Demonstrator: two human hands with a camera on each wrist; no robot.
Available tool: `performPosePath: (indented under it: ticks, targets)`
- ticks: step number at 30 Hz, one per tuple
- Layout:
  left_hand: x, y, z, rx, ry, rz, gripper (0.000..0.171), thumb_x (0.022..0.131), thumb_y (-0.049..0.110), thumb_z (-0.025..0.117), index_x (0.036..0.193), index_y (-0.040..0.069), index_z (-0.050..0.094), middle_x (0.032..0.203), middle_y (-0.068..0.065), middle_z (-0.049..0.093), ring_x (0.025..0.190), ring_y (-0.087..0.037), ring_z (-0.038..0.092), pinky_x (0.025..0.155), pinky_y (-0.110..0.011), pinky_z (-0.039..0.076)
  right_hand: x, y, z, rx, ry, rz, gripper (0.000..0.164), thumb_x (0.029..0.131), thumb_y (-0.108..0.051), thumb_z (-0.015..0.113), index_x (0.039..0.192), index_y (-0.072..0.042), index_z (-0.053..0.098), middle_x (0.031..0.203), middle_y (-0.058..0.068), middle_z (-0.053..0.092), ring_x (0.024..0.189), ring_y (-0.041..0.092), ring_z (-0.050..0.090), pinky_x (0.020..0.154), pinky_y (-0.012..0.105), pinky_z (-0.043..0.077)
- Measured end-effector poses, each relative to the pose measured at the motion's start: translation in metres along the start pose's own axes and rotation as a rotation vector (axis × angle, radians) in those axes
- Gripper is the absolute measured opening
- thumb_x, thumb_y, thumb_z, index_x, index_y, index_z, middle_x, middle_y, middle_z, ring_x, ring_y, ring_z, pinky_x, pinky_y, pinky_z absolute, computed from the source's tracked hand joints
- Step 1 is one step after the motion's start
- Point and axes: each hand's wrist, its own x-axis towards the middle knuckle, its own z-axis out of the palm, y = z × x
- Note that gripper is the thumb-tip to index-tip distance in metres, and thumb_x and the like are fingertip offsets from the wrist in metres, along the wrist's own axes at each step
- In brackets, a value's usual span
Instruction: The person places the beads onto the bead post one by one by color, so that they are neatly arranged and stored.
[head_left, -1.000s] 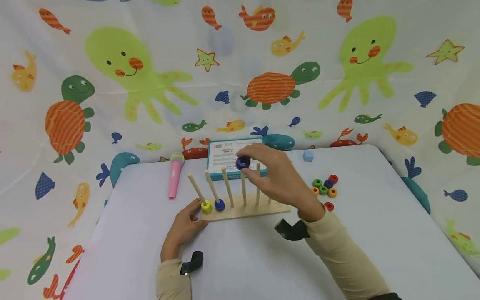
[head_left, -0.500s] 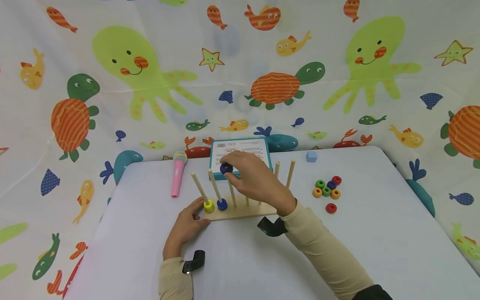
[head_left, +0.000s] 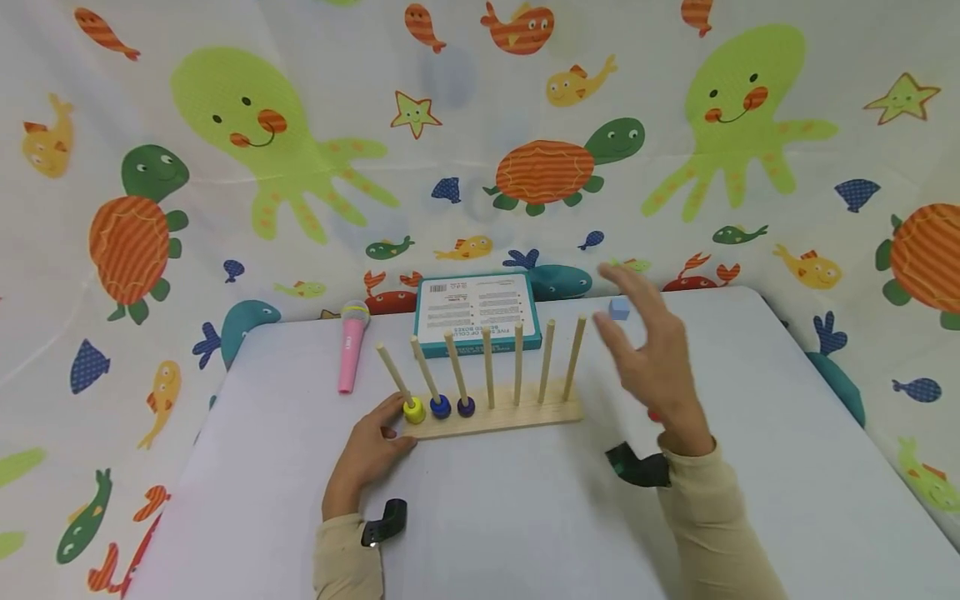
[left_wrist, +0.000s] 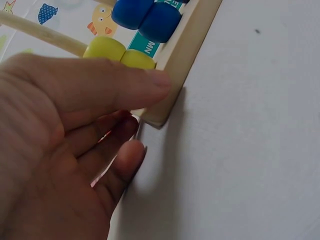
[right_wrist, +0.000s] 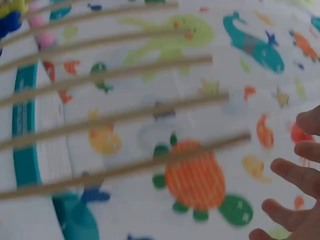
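A wooden peg stand [head_left: 517, 414] with a row of upright pegs lies in the middle of the table. From its left end, the first peg bears yellow beads [head_left: 413, 411], the second blue beads [head_left: 440, 407] and the third a purple bead [head_left: 466, 407]. My left hand [head_left: 367, 454] grips the stand's left end; in the left wrist view its thumb [left_wrist: 125, 90] presses on the base beside the yellow beads. Right of the pegs my right hand [head_left: 660, 358] is in the air, fingers spread and holding nothing. Those fingers [right_wrist: 295, 175] also show in the right wrist view.
A teal and white box [head_left: 480, 304] lies behind the pegs. The pink toy microphone [head_left: 351, 350] is at back left, a light blue cube [head_left: 618, 308] at back right. A red bead [head_left: 653, 415] peeks out beside my right hand, which covers that spot.
The purple bead has gone from my right fingers onto the third peg. My right hand has let go and swung right, off the stand. My left hand stays at the stand's end.
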Motion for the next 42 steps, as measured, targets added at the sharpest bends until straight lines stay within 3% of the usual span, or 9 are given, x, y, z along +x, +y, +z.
performPosePath:
  ticks: [3, 6, 8, 12, 17, 23, 33, 38, 42]
  targets:
    - [0.001, 0.0, -0.001, 0.006, -0.003, 0.003, 0.071, 0.087, 0.005, 0.076, 0.152, 0.005, 0.048, 0.16, -0.013, 0.041, 0.098, -0.024, 0.056, 0.084, -0.037, 0.047, -0.015, 0.044, -0.029, -0.054, 0.086, 0.224, 0.047, 0.101, -0.011, 0.06, 0.147, -0.007, 0.054, 0.147, 0.013, 0.057, 0.141, 0.029, 0.044, 0.117, 0.053, 0.03]
    - [0.002, -0.001, -0.002, 0.007, -0.007, 0.005, 0.071, 0.087, 0.006, 0.075, 0.152, 0.005, 0.048, 0.161, -0.012, 0.04, 0.099, -0.024, 0.056, 0.085, -0.037, 0.047, -0.031, 0.086, -0.045, -0.122, 0.086, 0.413, 0.044, 0.102, -0.013, 0.059, 0.145, -0.006, 0.056, 0.141, 0.017, 0.061, 0.14, 0.033, 0.045, 0.117, 0.056, 0.029]
    - [0.003, -0.001, -0.002, 0.002, -0.01, -0.004, 0.071, 0.087, 0.006, 0.075, 0.153, 0.006, 0.047, 0.161, -0.011, 0.039, 0.1, -0.024, 0.055, 0.086, -0.038, 0.046, -0.04, 0.111, -0.049, -0.172, 0.012, 0.506, 0.042, 0.102, -0.011, 0.059, 0.142, -0.003, 0.058, 0.14, 0.022, 0.06, 0.141, 0.038, 0.043, 0.115, 0.06, 0.028]
    - [0.001, 0.001, -0.001, -0.004, -0.015, -0.01, 0.07, 0.087, 0.007, 0.075, 0.152, 0.005, 0.048, 0.161, -0.013, 0.04, 0.099, -0.024, 0.055, 0.084, -0.037, 0.047, -0.053, 0.145, -0.047, -0.265, -0.238, 0.608, 0.037, 0.1, -0.002, 0.056, 0.137, 0.004, 0.059, 0.143, 0.033, 0.051, 0.141, 0.052, 0.034, 0.111, 0.069, 0.025]
    - [-0.001, 0.003, -0.001, -0.016, -0.014, -0.01, 0.07, 0.087, 0.006, 0.076, 0.151, 0.005, 0.049, 0.16, -0.014, 0.04, 0.098, -0.024, 0.056, 0.083, -0.037, 0.047, -0.056, 0.161, -0.041, -0.313, -0.435, 0.613, 0.037, 0.094, 0.007, 0.05, 0.13, 0.008, 0.063, 0.14, 0.038, 0.05, 0.14, 0.059, 0.028, 0.109, 0.075, 0.021]
    - [0.0, 0.003, -0.001, -0.025, -0.007, -0.013, 0.07, 0.086, 0.007, 0.076, 0.152, 0.006, 0.049, 0.161, -0.012, 0.04, 0.099, -0.024, 0.056, 0.083, -0.035, 0.047, -0.056, 0.165, -0.041, -0.347, -0.479, 0.61, 0.042, 0.089, 0.012, 0.048, 0.127, 0.007, 0.065, 0.137, 0.038, 0.053, 0.141, 0.06, 0.026, 0.106, 0.079, 0.018]
    - [0.001, 0.001, -0.002, -0.009, -0.007, -0.021, 0.071, 0.087, 0.007, 0.076, 0.152, 0.006, 0.048, 0.161, -0.012, 0.039, 0.1, -0.025, 0.055, 0.085, -0.037, 0.047, -0.056, 0.163, -0.042, -0.351, -0.54, 0.654, 0.039, 0.095, 0.006, 0.054, 0.133, 0.005, 0.062, 0.143, 0.038, 0.047, 0.143, 0.058, 0.021, 0.108, 0.077, 0.017]
    - [0.001, 0.001, -0.001, -0.018, -0.005, -0.018, 0.07, 0.087, 0.005, 0.076, 0.151, 0.006, 0.049, 0.161, -0.012, 0.04, 0.1, -0.025, 0.056, 0.085, -0.038, 0.047, -0.055, 0.155, -0.043, -0.381, -0.46, 0.587, 0.036, 0.097, 0.0, 0.06, 0.132, 0.008, 0.061, 0.136, 0.038, 0.052, 0.138, 0.058, 0.031, 0.108, 0.074, 0.024]
    - [0.0, 0.001, -0.001, -0.023, -0.006, -0.024, 0.07, 0.087, 0.005, 0.076, 0.151, 0.006, 0.049, 0.161, -0.012, 0.04, 0.099, -0.024, 0.055, 0.084, -0.036, 0.047, -0.041, 0.115, -0.046, -0.376, -0.213, 0.421, 0.033, 0.097, -0.001, 0.062, 0.129, 0.009, 0.062, 0.128, 0.033, 0.059, 0.124, 0.051, 0.049, 0.106, 0.062, 0.039]
